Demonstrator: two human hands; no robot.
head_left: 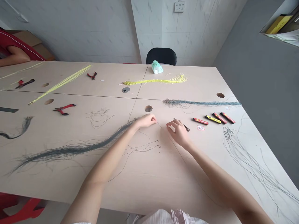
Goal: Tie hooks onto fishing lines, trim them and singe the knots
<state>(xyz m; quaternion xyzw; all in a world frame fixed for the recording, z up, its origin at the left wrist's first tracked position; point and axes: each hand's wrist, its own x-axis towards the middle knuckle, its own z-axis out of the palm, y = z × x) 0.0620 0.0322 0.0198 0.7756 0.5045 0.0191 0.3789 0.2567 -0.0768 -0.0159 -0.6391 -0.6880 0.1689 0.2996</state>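
My left hand (147, 120) is closed in a pinch on a thin fishing line (159, 125), which runs right and down across the table. My right hand (177, 132) is beside the line, fingers curved and thumb apart. A small dark tool (187, 128) shows behind the right hand; its kind is hidden. Several loose hooks (158, 146) on lines lie below my left hand. Under and left of my left forearm stretches a long bundle of dark green line (77, 150), its far end beside the left wrist.
Batteries (200, 121) and hooked lines (228, 133) lie right. Blue-green (201, 103) and yellow bundles (154, 81) lie farther back. Red-handled pliers (64, 109) and a loose coil (99, 119) are left. The table has round holes (148, 108). Another person's arm (17, 56) rests far left.
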